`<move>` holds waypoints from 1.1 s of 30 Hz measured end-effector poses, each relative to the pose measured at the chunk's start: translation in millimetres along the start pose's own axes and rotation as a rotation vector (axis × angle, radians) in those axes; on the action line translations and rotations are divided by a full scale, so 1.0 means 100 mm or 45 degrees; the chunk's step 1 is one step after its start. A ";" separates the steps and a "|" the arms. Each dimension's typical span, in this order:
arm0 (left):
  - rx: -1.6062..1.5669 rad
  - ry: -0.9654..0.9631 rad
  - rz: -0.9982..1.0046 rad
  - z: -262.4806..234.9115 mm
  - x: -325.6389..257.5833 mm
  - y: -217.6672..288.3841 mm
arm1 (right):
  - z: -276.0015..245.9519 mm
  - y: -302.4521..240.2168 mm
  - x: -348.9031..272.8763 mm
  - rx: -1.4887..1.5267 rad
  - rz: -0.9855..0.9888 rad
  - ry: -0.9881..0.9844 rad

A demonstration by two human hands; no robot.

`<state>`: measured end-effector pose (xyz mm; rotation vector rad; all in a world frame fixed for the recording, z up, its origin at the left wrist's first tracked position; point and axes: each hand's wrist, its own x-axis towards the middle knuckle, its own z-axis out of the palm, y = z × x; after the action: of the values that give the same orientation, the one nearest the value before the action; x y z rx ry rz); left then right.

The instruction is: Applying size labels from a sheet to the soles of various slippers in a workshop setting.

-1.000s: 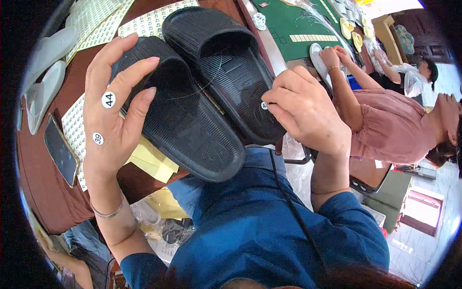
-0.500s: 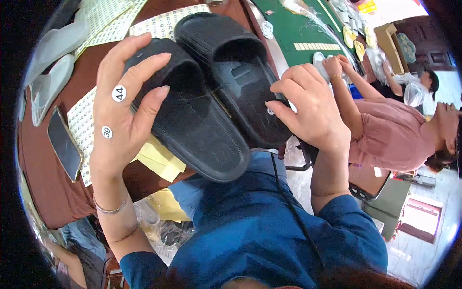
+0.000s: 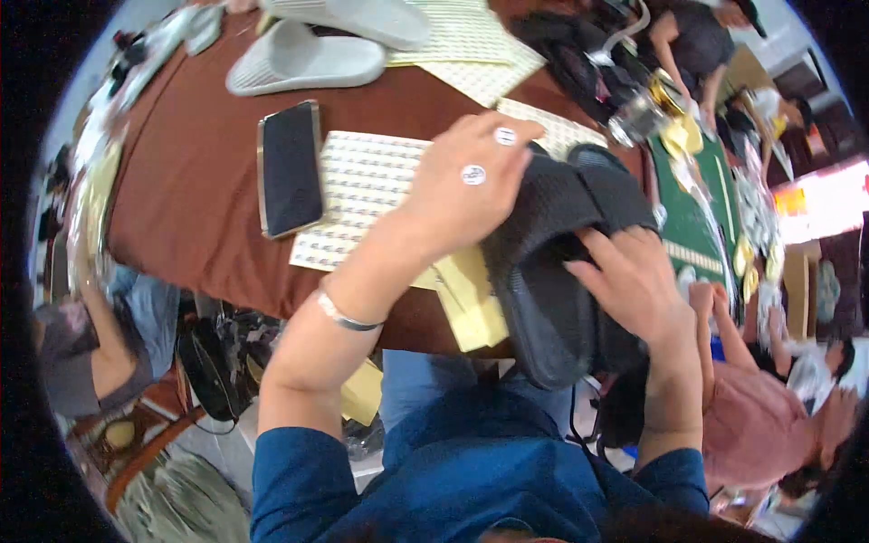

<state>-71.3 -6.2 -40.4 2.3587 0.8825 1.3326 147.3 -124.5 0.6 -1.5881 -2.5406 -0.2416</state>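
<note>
A pair of black slide sandals rests at the table's front edge, toes pointing away from me. My left hand lies over the toe end of the left sandal, its visible fingers stretched out and apart. Two round white stickers are on the back of that hand. My right hand reaches in at the foot opening, thumb and forefinger apart over the left sandal's insole; the other fingers are bent beside the right sandal's strap. Whether a small sticker is at its fingertips cannot be made out.
Sticker sheets and yellow paper slips lie on the brown tablecloth, beside a phone. Grey slides are farther back. Co-workers sit at left and right, one in a pink shirt. A green table adjoins at right.
The view has swung left, so the sandals appear farther right. My right hand has moved from the right sandal's insole to the left sandal's opening. My left hand has moved over the toe.
</note>
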 end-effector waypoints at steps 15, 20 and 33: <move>0.619 -0.561 -0.058 -0.17 -0.14 -0.13 | -0.62 -0.81 2.72 -0.094 -1.004 0.580; 0.296 -0.357 -0.161 -0.02 -0.24 -0.25 | -1.15 -1.35 3.34 -0.172 -0.911 0.520; 0.239 -0.363 -0.189 -0.12 -0.13 -0.30 | -0.52 0.39 1.03 -0.081 -0.313 0.428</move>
<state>-97.1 8.1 -58.0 2.4832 1.1066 0.8625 139.3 -27.5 74.7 -1.1339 -2.4723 -0.5685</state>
